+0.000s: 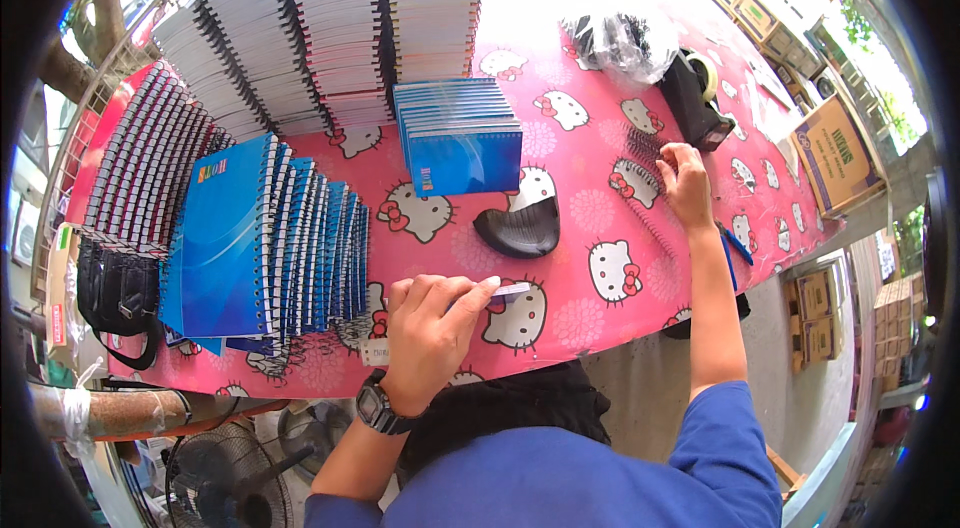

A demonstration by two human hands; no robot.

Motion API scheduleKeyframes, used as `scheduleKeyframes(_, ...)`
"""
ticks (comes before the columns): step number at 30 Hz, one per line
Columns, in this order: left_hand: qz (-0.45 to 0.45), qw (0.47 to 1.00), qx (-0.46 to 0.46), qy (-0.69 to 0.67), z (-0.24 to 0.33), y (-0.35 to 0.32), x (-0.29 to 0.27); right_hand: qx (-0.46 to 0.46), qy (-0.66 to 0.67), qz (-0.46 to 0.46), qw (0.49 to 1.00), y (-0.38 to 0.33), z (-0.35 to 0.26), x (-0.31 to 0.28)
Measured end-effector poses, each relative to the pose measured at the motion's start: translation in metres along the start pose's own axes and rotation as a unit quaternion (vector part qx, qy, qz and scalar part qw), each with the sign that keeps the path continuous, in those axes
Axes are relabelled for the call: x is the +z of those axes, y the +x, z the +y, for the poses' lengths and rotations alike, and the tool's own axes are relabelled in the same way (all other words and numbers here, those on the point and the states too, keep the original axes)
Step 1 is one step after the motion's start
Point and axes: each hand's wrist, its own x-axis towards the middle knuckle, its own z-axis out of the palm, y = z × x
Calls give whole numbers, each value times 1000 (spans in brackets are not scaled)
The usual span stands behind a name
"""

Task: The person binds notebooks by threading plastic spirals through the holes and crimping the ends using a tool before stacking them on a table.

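My left hand (pixel 430 323), with a watch on its wrist, is closed in a pinch on a small, thin whitish piece (pixel 513 289) whose kind I cannot make out. Further right, my right hand (pixel 687 190) has its fingertips pinched together on a dark spiral binding coil (pixel 646 144). Another thin coil (pixel 655 226) lies on the pink tablecloth (pixel 590 258) just below that hand. A black, curved, rounded object (pixel 520 228) rests between my hands. Behind it stands a row of small blue spiral notebooks (pixel 465 161).
Larger blue spiral notebooks (pixel 225 238) lean in a row at the left, beside black-and-white bound ones (pixel 150 163). Tall notebook stacks (pixel 335 38) rise behind. A tape dispenser (pixel 697 103) and a clear plastic bag (pixel 625 43) sit at the far right. A blue tool (pixel 737 246) lies by my right forearm.
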Motion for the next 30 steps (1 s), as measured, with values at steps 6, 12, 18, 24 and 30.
scheduleKeyframes(6,-22,999,-1,40,1,-2,-1,61,324,-136,934,-12,-119,-27)
scheduleKeyframes(12,-12,1000,-17,0,1,5,3,-48,353,-263,897,-44,-183,-28)
scheduleKeyframes(18,-13,1000,-11,-9,2,5,2,-76,392,-246,883,-48,-184,-21)
scheduleKeyframes(24,-13,1000,-3,-21,1,4,2,-65,414,-297,858,-41,-183,-23)
scheduleKeyframes(30,-13,1000,-3,-16,2,3,3,-160,347,-256,888,-40,-186,-24)
